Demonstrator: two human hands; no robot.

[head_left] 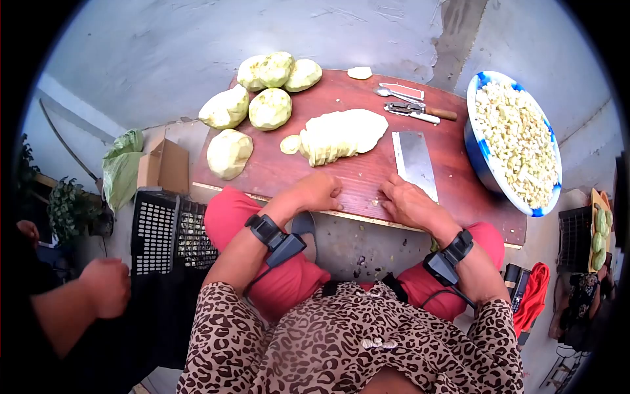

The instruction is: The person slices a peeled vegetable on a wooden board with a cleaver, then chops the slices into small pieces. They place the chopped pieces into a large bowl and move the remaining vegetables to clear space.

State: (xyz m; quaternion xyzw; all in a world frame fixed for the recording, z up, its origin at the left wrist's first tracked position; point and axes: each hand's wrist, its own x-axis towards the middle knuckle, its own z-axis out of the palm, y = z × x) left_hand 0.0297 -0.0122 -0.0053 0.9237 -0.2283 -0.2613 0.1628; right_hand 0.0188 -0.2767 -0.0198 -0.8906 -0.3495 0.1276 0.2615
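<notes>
My left hand [319,192] rests at the near edge of the dark red board [262,174], its fingers loosely bent and slightly apart, with nothing visible in them. Across from it, my right hand [410,202] lies on the same edge, fingers apart and holding nothing I can see. Just beyond the right hand is a cleaver [415,161], flat on the board. A sliced pale green, peeled vegetable [344,134] lies ahead of both hands, its slices leaning together. A cut half [230,154] and several whole peeled ones [270,109] sit at the left.
A blue-and-white basin [515,144] full of diced pieces stands at the right. Near the back lie a peeler [403,108], a spoon [394,92] and a small offcut [359,72]. Black crates [154,230] and a cardboard box [162,164] are at left, beside another person's hand [105,287].
</notes>
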